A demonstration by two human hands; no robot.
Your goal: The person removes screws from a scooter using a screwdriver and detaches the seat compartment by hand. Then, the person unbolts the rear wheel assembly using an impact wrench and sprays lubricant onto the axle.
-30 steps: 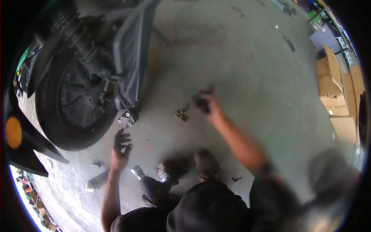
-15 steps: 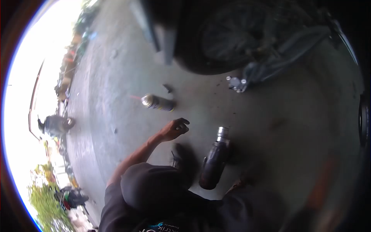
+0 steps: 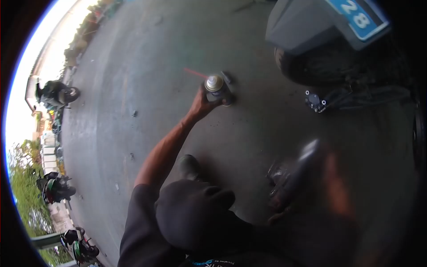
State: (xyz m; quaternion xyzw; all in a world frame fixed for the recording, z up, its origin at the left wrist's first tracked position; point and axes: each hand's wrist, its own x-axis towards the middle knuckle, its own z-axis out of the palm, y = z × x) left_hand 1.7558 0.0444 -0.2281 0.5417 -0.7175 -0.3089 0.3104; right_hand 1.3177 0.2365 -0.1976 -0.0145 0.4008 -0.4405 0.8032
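My left hand (image 3: 203, 105) grips a spray can (image 3: 215, 85) with a pale metal top and a thin red straw, its fingers wrapped round the body. Just beyond the can, a small dark piece (image 3: 227, 77) lies on the floor. On the right, a dark cylinder (image 3: 293, 178) with a shiny metal end is tilted and smeared by motion. My right hand (image 3: 328, 156) is at this cylinder and seems to hold it. Blur hides its separate fingers. Beside the cylinder is a dark part (image 3: 276, 173) whose kind I cannot make out.
A motorbike wheel (image 3: 298, 69) stands at the upper right under a grey panel with a blue "28" plate (image 3: 358, 18). A metal fitting (image 3: 315, 102) is on the floor near it. A dark shoe (image 3: 190, 167) shows below my left arm. Several parked motorbikes (image 3: 57, 94) line the left side.
My left hand has reached forward and closed round the spray can. My right arm has come in to the dark cylinder, which is now tilted and moving. The view has turned, showing the "28" plate.
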